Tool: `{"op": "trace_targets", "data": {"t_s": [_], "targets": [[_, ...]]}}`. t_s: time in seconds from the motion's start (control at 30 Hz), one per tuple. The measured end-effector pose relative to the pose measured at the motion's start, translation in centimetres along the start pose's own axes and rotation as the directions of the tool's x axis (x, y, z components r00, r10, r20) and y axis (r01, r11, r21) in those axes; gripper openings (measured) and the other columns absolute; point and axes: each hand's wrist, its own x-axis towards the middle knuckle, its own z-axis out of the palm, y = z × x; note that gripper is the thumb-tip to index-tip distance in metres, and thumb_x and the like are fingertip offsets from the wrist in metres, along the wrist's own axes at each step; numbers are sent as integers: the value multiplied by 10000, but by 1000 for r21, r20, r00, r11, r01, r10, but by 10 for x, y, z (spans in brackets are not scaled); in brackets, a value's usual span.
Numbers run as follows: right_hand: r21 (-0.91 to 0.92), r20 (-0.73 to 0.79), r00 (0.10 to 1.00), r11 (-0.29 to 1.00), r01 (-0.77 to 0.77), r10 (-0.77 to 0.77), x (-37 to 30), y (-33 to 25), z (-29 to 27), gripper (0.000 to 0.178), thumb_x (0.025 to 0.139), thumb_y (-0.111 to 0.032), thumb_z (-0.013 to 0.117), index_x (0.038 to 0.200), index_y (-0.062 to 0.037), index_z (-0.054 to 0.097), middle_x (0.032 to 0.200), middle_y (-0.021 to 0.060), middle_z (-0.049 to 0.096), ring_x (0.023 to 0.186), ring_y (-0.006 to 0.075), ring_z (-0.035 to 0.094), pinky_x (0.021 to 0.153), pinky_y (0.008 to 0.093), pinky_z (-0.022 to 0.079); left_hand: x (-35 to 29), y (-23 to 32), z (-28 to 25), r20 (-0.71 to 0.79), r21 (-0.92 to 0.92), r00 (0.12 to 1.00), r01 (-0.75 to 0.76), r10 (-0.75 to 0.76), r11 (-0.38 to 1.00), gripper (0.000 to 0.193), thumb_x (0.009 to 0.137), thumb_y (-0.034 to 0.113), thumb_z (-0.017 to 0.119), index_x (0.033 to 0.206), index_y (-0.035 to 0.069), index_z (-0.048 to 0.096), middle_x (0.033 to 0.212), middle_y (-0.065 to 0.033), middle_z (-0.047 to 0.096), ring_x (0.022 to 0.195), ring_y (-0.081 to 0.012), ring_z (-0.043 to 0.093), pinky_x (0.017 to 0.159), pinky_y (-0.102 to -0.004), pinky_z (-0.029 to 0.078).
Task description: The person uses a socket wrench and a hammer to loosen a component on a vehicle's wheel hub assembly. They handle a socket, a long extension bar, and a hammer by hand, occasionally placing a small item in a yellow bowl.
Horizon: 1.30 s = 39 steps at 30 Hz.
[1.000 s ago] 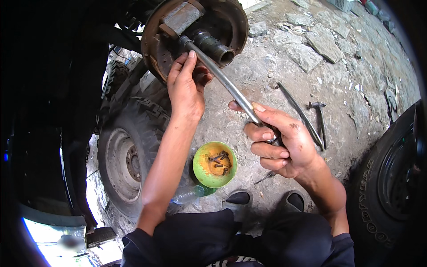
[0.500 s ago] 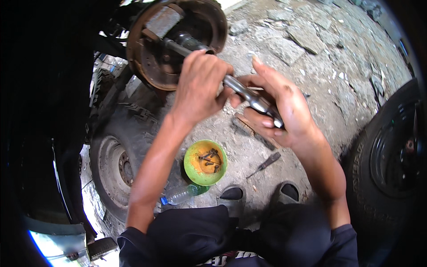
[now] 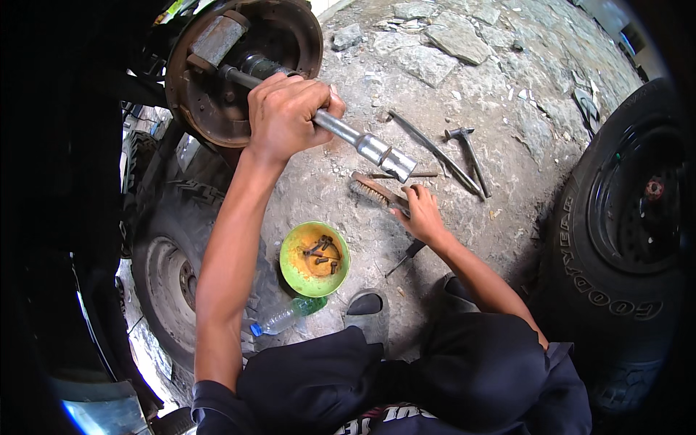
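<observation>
My left hand is closed around a long steel socket wrench, held raised and slanting in front of the brake backing plate. Its thick socket end points down to the right; the thinner end overlaps the plate and hub from my view, and I cannot tell whether it touches them. Low over the ground, my right hand has its fingers closed on the wooden handle of a wire brush. The brush's bristles show at its far left end. Beneath the right hand lies a screwdriver, partly covered.
A green bowl with several rusty bolts sits between the wheels, beside a plastic bottle. A pry bar and a hammer lie ahead on the rough ground. Tyres stand at left and right.
My right hand has left the socket end of the wrench and come down to the wire brush. The left hand still holds the wrench. The view has shifted, showing more ground and tools.
</observation>
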Motion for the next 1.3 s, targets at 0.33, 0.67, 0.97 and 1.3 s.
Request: {"op": "trace_targets", "data": {"t_s": [0.33,0.67,0.97,1.3], "targets": [[45,-187,977,992,115,-105,-32,67,-27,287,780,-116,704,1013,-17,568,1041,191,546,975,366,520,866,427,404,0,2,1,-57,-73,998,-18,14,997,289,704,51,677,529,67,448,493,-75,431,416,-224,420,460,-314,342],[-17,-236,865,888,-459,442,37,170,-60,350,877,-295,648,883,42,556,757,271,630,755,466,616,660,528,462,8,4,-1,-28,-26,999,17,-18,1000,236,646,96,697,522,117,498,500,-21,504,458,-169,519,480,-284,366],[947,-182,881,318,38,436,14,-3,-126,220,946,-223,618,957,-37,500,621,16,528,499,74,485,401,224,355,5,0,-6,-18,-32,998,54,-55,998,220,658,93,691,536,110,508,505,-35,499,448,-188,505,475,-292,366],[804,-532,844,275,527,-63,-20,-66,-112,536,954,-550,410,945,-15,418,613,34,416,466,95,365,440,244,311,8,0,-1,-49,-48,997,59,-61,997,242,674,82,675,530,88,480,492,-60,473,431,-216,483,468,-311,372]]}}
